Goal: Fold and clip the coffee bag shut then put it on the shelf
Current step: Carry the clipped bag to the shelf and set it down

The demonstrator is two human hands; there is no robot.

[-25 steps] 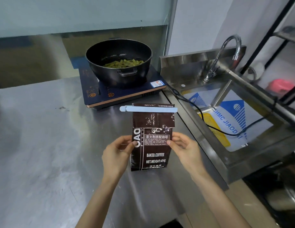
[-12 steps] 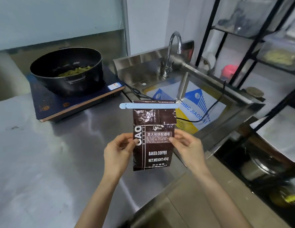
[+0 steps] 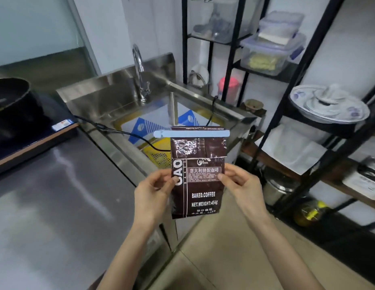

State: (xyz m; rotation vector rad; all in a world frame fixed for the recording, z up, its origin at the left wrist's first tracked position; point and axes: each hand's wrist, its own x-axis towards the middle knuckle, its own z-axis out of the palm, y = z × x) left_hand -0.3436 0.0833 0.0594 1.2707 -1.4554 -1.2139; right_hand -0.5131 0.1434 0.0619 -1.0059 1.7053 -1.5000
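View swung right since half a second ago — pot (image 3: pixel 8 105) now at left edge, black shelf (image 3: pixel 272 130) filling the right. Coffee bag (image 3: pixel 198 178) upright in mid-air over counter edge (image 3: pixel 63 195), top folded, pale clip (image 3: pixel 191 134) clamped across. Left hand (image 3: pixel 154 190) and right hand (image 3: pixel 243 185) pinching opposite sides — bag short of shelf.

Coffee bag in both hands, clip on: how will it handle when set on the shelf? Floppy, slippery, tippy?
The coffee bag is probably semi-stiff: it hangs flat and straight between the left hand and right hand. Its glossy, crinkled foil looks fairly slippery. It looks thin, and the clip overhangs the top, so it may tip if stood upright.
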